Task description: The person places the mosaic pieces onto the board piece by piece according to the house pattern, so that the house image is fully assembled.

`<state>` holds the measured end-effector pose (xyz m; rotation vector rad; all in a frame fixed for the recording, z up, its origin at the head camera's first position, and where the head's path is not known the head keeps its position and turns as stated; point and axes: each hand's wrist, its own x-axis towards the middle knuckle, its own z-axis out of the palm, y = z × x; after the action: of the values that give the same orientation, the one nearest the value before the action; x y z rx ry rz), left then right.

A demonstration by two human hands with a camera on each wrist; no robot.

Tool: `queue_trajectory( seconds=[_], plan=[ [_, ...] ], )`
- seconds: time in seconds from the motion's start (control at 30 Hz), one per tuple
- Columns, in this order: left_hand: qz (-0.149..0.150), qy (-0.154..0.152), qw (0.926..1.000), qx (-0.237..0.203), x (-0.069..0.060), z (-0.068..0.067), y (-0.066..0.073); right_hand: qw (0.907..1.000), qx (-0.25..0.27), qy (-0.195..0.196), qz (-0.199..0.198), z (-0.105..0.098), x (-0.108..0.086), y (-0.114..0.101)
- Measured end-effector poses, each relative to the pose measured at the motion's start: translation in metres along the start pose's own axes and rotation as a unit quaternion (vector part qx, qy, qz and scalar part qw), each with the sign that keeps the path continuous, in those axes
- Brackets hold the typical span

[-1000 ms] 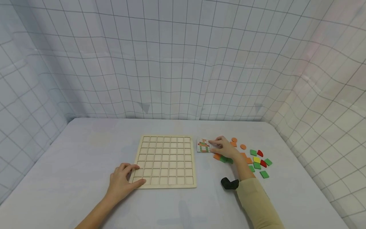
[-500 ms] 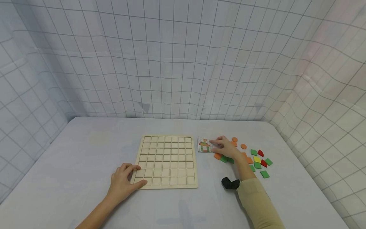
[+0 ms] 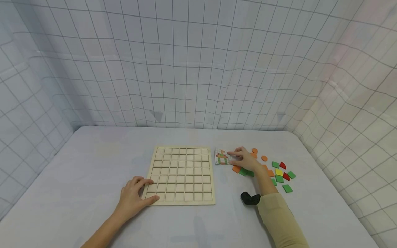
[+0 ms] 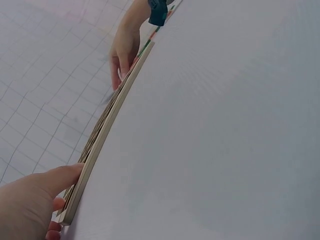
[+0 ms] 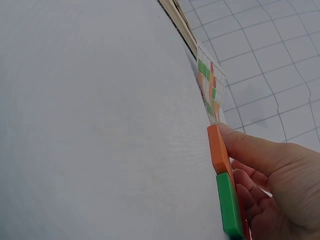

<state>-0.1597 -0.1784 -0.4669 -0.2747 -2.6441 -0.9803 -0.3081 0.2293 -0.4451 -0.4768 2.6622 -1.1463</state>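
Note:
A pale wooden grid board (image 3: 181,167) lies on the table in the head view, its cells holding no tiles. My left hand (image 3: 130,196) grips its near left corner, thumb on the front part and fingers on the left side. To the right of the board, my right hand (image 3: 248,161) pinches the right side of a printed pattern card (image 3: 221,156). In the right wrist view the card (image 5: 210,82) looks bent and partly raised. An orange tile (image 5: 218,150) and a green tile (image 5: 229,205) lie just beside the right thumb.
Green, red, orange and yellow tiles lie scattered to the right of the right forearm, among them a yellow square (image 3: 278,172) and an orange disc (image 3: 264,158). A black object (image 3: 249,198) sits at the right wrist. Gridded cloth (image 3: 192,69) walls the table's back and sides.
The board has shifted very slightly to the right with my left hand on it. The card has also moved a little to the right, while my right hand keeps nearly the same pose.

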Motion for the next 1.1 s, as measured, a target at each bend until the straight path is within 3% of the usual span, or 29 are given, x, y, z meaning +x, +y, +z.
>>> queue_trajectory(
  seconds=[0.27, 0.47, 0.63, 0.77, 0.87, 0.93, 1.1],
  plan=[
    [0.002, -0.004, 0.9998, -0.018, 0.001, -0.001, -0.003, 1.0000, -0.004, -0.001, -0.003, -0.002, 0.000, -0.001],
    [0.010, 0.007, 0.9972, -0.073, 0.002, -0.006, -0.004, 0.9975, 0.001, 0.053, -0.046, -0.011, -0.004, 0.000],
    [0.028, 0.015, 0.9944, -0.101, 0.001, -0.012, -0.008, 0.9933, 0.025, 0.097, -0.058, -0.021, -0.018, -0.005],
    [0.051, 0.022, 0.9929, -0.105, -0.001, -0.023, 0.001, 0.9917, 0.043, 0.105, -0.061, -0.027, -0.035, -0.008],
    [0.072, 0.020, 0.9925, -0.097, -0.001, -0.026, -0.003, 0.9909, 0.057, 0.111, -0.050, -0.031, -0.046, -0.004],
    [0.085, 0.016, 0.9921, -0.091, -0.001, -0.023, -0.015, 0.9903, 0.065, 0.115, -0.043, -0.032, -0.050, 0.005],
    [0.094, 0.005, 0.9932, -0.068, -0.001, -0.022, -0.028, 0.9908, 0.052, 0.124, -0.020, -0.033, -0.067, 0.013]
  ],
)
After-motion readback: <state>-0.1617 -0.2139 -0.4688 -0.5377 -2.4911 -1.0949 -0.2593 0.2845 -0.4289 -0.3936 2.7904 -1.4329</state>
